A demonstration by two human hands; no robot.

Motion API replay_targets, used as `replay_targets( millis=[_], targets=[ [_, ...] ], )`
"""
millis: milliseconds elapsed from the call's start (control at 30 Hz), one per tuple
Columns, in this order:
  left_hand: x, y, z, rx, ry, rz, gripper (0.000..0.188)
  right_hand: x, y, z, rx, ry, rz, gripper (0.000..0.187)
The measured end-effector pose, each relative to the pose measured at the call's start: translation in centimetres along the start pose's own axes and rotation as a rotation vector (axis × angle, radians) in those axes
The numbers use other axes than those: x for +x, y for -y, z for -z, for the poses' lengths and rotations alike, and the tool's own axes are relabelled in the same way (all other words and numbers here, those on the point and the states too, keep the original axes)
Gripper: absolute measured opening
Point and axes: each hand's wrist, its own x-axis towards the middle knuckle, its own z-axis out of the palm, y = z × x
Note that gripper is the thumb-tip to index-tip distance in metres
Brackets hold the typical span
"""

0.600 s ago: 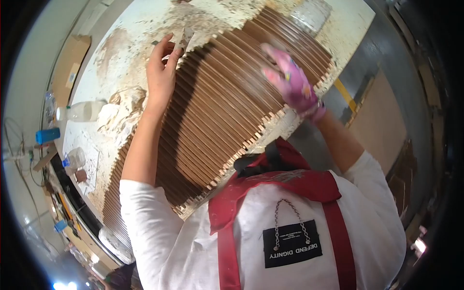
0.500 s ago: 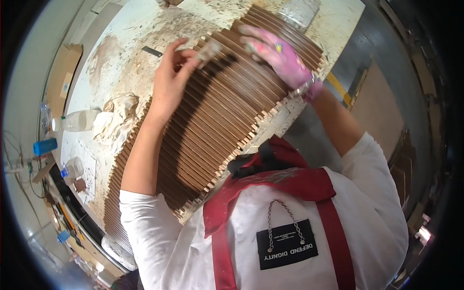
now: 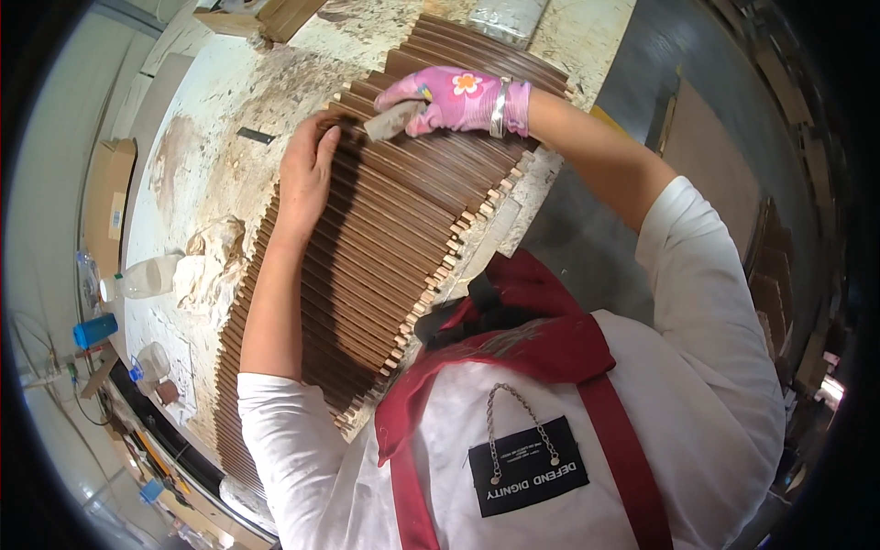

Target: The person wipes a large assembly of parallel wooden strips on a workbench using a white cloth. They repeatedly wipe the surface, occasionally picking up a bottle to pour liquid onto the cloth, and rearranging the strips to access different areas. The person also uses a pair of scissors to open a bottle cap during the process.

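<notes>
Long brown wooden strips (image 3: 385, 234) lie side by side in a wide row on the table, their pale ends stepped along both sides. My right hand (image 3: 458, 99), in a pink flowered glove, grips a small greyish block (image 3: 395, 120) just over the strips; it looks like a sanding block. At the strips' far left ends, my bare left hand (image 3: 305, 174) has its thumb and fingers closed around the end of a brown strip. Its fingertips are partly hidden.
The stained white table (image 3: 206, 170) holds a flat black piece (image 3: 255, 136), a crumpled cloth (image 3: 213, 266) and a clear bottle (image 3: 151, 277) on the left. A wooden box (image 3: 266, 16) stands at the far edge, near a plastic-wrapped bundle (image 3: 507, 18).
The greyish block has passed from my left hand to my right hand. My right hand has moved left over the strips; my left hand has come down onto the strip ends.
</notes>
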Motion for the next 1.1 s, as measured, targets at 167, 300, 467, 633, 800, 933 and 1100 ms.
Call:
replay_targets(
  millis=[167,300,467,633,800,933,1100],
  targets=[
    [1.7,5.4,-3.0,0.790,-0.115,-0.158,0.049,-0.7,-0.8,-0.7,-0.244,0.088,-0.047,0.049],
    [2.4,4.7,-2.8,0.750,0.000,-0.127,0.050,-1.9,-1.9,-1.0,-0.268,0.025,0.146,0.044],
    [2.2,3.4,-3.6,0.814,-0.098,-0.173,0.051,-1.2,-2.2,-0.3,-0.334,0.097,0.162,0.041],
    [2.8,4.2,-3.7,0.817,0.014,-0.207,0.046,0.5,-0.7,-1.5,-0.484,0.109,0.258,0.039],
    [2.5,4.0,-4.0,0.837,0.030,-0.159,0.047,-6.4,-3.3,-2.7,-0.630,0.067,0.518,0.034],
    [2.6,4.0,-4.2,0.857,0.015,-0.156,0.048,-10.9,-0.1,1.1,-0.716,0.424,0.680,0.035],
    [1.1,3.8,-3.8,1.042,-0.191,0.001,0.058,-1.4,0.6,-2.2,-0.460,0.250,0.604,0.037]
  ],
)
